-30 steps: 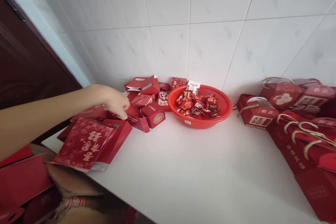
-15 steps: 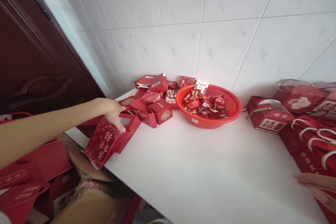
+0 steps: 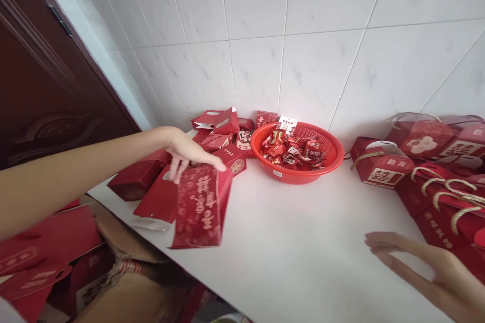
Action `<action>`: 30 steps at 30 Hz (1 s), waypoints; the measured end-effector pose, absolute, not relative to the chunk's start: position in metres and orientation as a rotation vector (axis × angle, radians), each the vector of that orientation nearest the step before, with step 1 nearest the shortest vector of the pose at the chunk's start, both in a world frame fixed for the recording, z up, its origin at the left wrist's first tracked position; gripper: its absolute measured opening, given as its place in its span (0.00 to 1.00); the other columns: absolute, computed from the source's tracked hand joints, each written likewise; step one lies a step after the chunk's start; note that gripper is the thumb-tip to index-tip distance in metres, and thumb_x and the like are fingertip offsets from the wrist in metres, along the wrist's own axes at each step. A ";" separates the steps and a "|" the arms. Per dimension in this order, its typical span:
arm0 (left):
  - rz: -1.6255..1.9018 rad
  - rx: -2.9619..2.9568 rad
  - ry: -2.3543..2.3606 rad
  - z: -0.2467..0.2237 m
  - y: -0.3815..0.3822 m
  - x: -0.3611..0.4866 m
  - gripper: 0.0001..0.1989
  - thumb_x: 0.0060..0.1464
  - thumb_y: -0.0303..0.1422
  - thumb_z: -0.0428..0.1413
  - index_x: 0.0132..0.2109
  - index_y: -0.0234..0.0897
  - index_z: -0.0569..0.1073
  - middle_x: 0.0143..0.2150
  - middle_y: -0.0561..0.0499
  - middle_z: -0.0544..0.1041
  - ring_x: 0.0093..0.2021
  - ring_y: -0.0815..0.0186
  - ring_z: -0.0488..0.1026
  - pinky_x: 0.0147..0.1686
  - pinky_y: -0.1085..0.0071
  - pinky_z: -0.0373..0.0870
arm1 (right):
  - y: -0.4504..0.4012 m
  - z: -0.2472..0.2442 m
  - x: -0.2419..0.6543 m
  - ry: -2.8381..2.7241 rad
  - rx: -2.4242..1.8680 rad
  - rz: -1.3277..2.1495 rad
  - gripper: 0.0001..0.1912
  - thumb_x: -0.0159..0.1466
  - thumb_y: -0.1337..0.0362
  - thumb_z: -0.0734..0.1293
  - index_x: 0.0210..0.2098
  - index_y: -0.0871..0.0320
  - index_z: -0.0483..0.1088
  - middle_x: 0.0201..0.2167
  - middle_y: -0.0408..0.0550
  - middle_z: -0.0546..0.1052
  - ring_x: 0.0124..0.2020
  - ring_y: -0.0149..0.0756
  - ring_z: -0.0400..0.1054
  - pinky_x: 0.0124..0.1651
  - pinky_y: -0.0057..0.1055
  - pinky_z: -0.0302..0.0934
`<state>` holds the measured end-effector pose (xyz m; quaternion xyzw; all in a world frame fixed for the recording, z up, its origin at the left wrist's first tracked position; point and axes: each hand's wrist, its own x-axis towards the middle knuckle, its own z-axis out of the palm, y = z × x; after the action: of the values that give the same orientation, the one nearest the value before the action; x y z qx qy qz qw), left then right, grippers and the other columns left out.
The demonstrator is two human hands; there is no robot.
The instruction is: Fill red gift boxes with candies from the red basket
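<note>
My left hand (image 3: pixel 189 154) grips the top of a red gift box (image 3: pixel 199 207) printed with pale gold characters, above the front left of the white table. The box hangs slightly tilted. Just behind it, a plain red gift box (image 3: pixel 157 197) with a white flap lies on the table, partly covered by my left hand and the held box. Over the table's right side, my right hand (image 3: pixel 420 262) holds nothing, its thumb and fingers apart.
A red plastic basket (image 3: pixel 333 159) of wrapped sweets (image 3: pixel 291 151) stands near the tiled wall. Small red boxes (image 3: pixel 231 156) crowd the back left. Rope-handled red gift boxes (image 3: pixel 428 212) line the right. An open cardboard carton (image 3: pixel 121 292) sits below the table's left edge.
My left hand has carried the printed gift box to the right, away from the plain red box beside it. My right hand has moved left, away from the rope-handled boxes.
</note>
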<state>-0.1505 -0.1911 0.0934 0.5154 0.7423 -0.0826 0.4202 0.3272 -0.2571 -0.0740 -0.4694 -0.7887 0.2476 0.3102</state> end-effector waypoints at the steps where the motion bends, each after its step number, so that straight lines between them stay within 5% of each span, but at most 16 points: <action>1: -0.064 1.286 1.756 0.094 -0.186 -0.141 0.29 0.38 0.53 0.66 0.44 0.39 0.84 0.41 0.35 0.82 0.43 0.39 0.80 0.42 0.50 0.77 | -0.259 -0.072 0.316 -2.107 -1.246 0.734 0.15 0.61 0.46 0.70 0.43 0.42 0.80 0.39 0.55 0.83 0.37 0.52 0.81 0.28 0.35 0.77; 5: -0.079 1.332 1.341 0.078 -0.171 -0.087 0.27 0.45 0.55 0.61 0.47 0.43 0.82 0.41 0.39 0.83 0.45 0.45 0.79 0.42 0.57 0.77 | -0.268 -0.060 0.278 -2.136 -1.164 0.905 0.21 0.66 0.47 0.67 0.54 0.49 0.74 0.44 0.53 0.82 0.42 0.47 0.79 0.44 0.40 0.75; 12: -0.064 1.206 1.045 0.029 -0.164 -0.018 0.39 0.48 0.67 0.48 0.48 0.41 0.80 0.46 0.39 0.81 0.42 0.48 0.79 0.44 0.55 0.74 | -0.265 -0.051 0.261 -2.004 -0.903 1.018 0.23 0.65 0.44 0.68 0.49 0.55 0.71 0.38 0.50 0.80 0.36 0.39 0.75 0.43 0.35 0.70; 19: 0.085 0.943 0.963 -0.014 -0.185 -0.006 0.44 0.46 0.71 0.46 0.51 0.39 0.76 0.48 0.40 0.79 0.44 0.49 0.79 0.49 0.53 0.72 | -0.262 -0.055 0.258 -1.674 -1.207 0.902 0.20 0.64 0.44 0.68 0.38 0.55 0.68 0.32 0.48 0.76 0.30 0.37 0.71 0.32 0.32 0.67; 30: 0.125 0.778 0.871 -0.068 -0.206 -0.011 0.47 0.45 0.72 0.44 0.51 0.36 0.75 0.45 0.40 0.80 0.44 0.48 0.79 0.50 0.53 0.71 | -0.248 -0.045 0.251 -1.490 -1.030 1.222 0.24 0.66 0.43 0.65 0.26 0.57 0.66 0.24 0.42 0.67 0.23 0.30 0.60 0.27 0.28 0.58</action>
<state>-0.0109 -0.2057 -0.0684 0.3670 0.4109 0.0589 0.8325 0.2514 -0.2479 -0.0448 -0.4184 -0.6055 0.4966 0.4602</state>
